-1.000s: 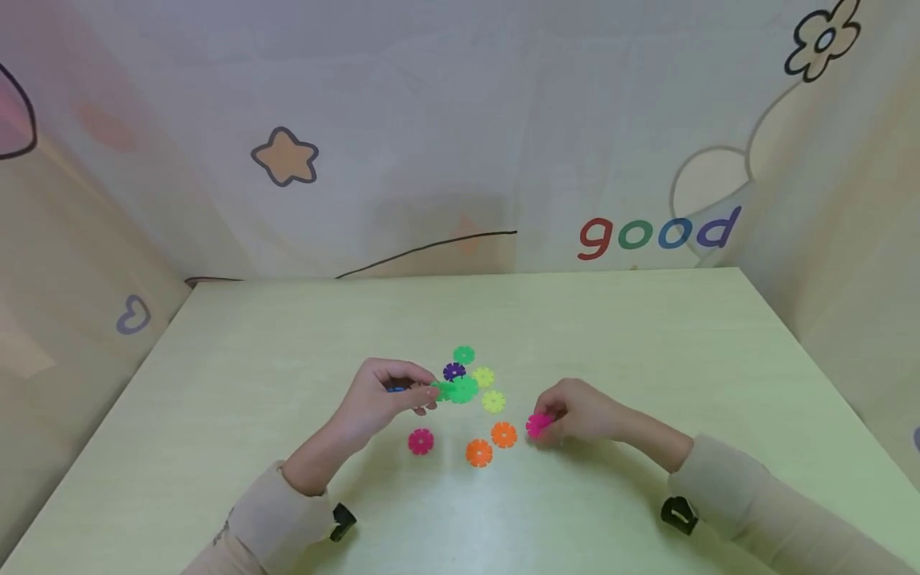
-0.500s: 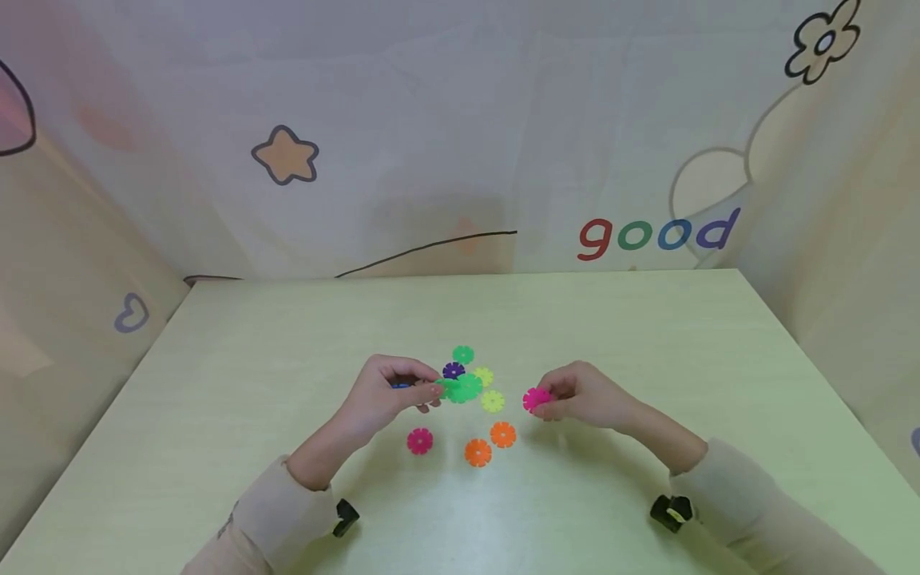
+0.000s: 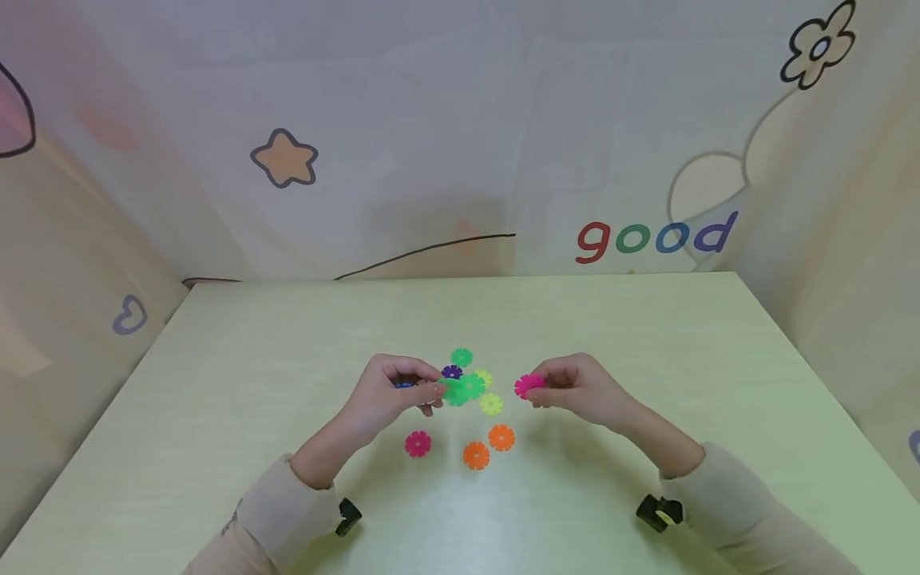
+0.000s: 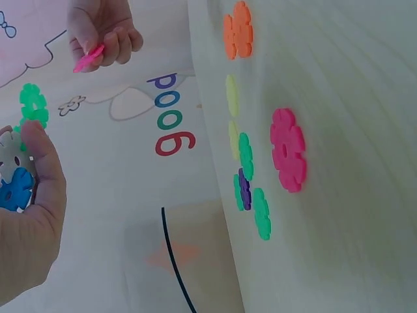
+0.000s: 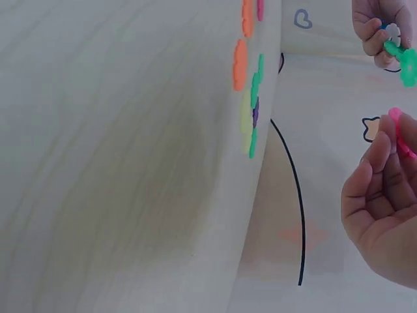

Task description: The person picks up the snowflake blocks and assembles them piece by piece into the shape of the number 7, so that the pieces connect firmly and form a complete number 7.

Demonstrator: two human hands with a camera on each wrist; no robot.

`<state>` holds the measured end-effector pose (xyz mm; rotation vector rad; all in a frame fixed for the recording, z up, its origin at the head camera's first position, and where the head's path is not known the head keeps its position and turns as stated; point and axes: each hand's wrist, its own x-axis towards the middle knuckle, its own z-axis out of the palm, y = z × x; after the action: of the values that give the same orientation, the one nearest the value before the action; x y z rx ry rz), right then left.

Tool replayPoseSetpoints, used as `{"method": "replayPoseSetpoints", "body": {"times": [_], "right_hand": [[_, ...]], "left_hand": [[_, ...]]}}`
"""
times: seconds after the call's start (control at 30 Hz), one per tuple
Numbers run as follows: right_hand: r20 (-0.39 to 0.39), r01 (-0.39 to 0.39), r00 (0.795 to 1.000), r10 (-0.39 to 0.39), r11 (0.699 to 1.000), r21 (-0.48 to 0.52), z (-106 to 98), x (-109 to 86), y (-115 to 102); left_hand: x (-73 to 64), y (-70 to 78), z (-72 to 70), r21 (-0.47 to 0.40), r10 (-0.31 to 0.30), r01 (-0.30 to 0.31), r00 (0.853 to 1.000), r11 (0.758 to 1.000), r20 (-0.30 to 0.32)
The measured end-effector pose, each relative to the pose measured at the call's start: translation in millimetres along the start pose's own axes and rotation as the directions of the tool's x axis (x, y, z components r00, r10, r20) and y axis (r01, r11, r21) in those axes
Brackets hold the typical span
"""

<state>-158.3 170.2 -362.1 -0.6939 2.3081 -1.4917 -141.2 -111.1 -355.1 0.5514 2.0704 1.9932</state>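
Observation:
My left hand (image 3: 394, 395) pinches a chain of joined plastic snowflake discs above the table. Two green discs (image 3: 472, 386) stick out past its fingertips. In the left wrist view, a white disc (image 4: 12, 156) and a blue disc (image 4: 16, 189) show against the palm. My right hand (image 3: 585, 390) pinches one pink snowflake disc (image 3: 528, 386) between thumb and fingers, also raised. A small gap separates the pink disc from the green ones. Part of the pink disc is covered by fingers.
Loose discs lie on the table (image 3: 287, 335): a green disc (image 3: 461, 357), a purple disc (image 3: 452, 372), two yellow discs (image 3: 491, 404), two orange discs (image 3: 476, 456) and a darker pink disc (image 3: 418, 444). A printed cloth (image 3: 431, 120) encloses the back and sides.
My right hand has lifted the pink disc from near the tabletop and carried it left, closer to the green discs. My left hand has stayed nearly in place, the green discs turning slightly.

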Motion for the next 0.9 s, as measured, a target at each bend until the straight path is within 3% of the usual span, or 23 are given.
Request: {"method": "replayPoseSetpoints", "body": {"times": [0.23, 0.9], "right_hand": [[-0.059, 0.068, 0.996, -0.069, 0.997, -0.020, 5, 0.9, -9], [-0.094, 0.099, 0.990, -0.105, 0.993, -0.066, 15, 0.7, -20]], "left_hand": [[1.2, 1.4, 3.2, -0.016, -0.002, 0.002, 1.000, 1.000, -0.002], [6.2, 4.7, 9.0, 0.007, -0.007, 0.007, 1.000, 1.000, 0.014]]}}
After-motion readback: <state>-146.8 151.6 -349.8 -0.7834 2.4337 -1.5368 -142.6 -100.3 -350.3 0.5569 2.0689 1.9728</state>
